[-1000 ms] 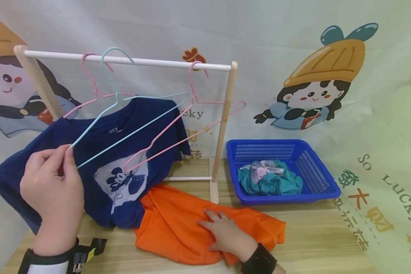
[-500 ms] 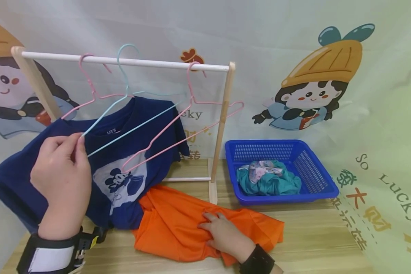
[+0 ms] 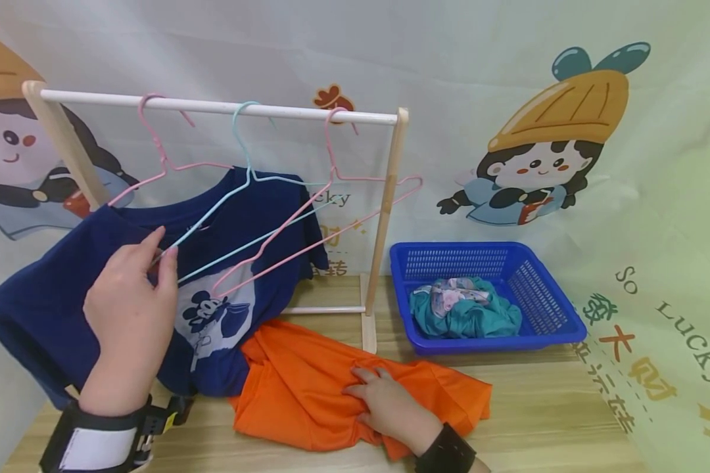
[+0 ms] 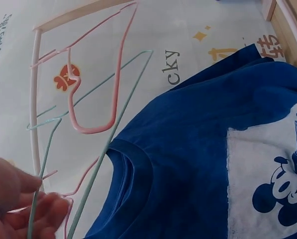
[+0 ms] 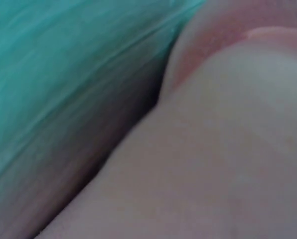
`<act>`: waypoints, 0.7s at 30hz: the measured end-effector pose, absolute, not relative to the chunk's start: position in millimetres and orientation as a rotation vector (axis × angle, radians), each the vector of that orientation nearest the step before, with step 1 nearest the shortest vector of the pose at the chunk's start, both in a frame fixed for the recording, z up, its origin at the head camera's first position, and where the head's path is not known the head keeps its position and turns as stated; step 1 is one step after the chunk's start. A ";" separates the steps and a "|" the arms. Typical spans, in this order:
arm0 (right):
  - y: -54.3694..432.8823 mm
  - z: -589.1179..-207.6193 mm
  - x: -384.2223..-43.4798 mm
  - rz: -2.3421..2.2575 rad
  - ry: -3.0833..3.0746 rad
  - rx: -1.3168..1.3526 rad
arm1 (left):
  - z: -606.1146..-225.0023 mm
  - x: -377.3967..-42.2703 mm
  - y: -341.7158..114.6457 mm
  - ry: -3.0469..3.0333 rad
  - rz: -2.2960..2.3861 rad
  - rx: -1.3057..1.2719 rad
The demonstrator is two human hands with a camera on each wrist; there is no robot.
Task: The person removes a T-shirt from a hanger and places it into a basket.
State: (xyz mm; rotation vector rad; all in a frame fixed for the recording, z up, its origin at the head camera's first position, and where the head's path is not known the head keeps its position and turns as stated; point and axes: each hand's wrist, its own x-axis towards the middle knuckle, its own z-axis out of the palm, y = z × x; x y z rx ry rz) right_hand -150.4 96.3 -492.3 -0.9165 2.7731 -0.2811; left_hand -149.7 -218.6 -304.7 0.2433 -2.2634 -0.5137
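Note:
In the head view, a light blue clothes hanger [image 3: 219, 205] has its hook over the white rail [image 3: 292, 110], between two pink hangers. My left hand [image 3: 131, 289] is around the hanger's near left end, index finger and thumb parted with the wire between them. The left wrist view shows the wire crossing by the thumb tip of that hand [image 4: 19, 199]. Behind it hangs a navy T-shirt [image 3: 53, 295] with a cartoon mouse print, on the left pink hanger [image 3: 148, 187]. My right hand [image 3: 390, 404] rests spread on an orange garment [image 3: 307, 394] on the table.
A blue plastic basket [image 3: 544, 289] stands right of the wooden rack post [image 3: 386, 217], holding teal and patterned cloth [image 3: 479, 315]. The right pink hanger [image 3: 302, 220] juts forward over the shirt. A printed backdrop [image 3: 449, 59] closes the back.
The light blue hanger has moved right and down, and its hook now sits over the rail. My left hand followed it, and its thumb and index finger have parted. My right hand stays put.

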 end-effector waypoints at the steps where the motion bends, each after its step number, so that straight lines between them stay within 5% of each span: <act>1: 96.3 -493.1 -150.5 -0.283 2.777 -0.920 | -305.4 -148.8 -218.7 -2.278 -0.508 0.238; 14: 97.3 -493.6 -150.9 -0.289 2.775 -0.891 | -303.9 -136.4 -241.3 -2.090 -0.732 0.184; 21: 97.9 -494.9 -150.9 -0.284 2.780 -0.908 | -299.0 -133.6 -274.6 -2.080 -0.675 0.380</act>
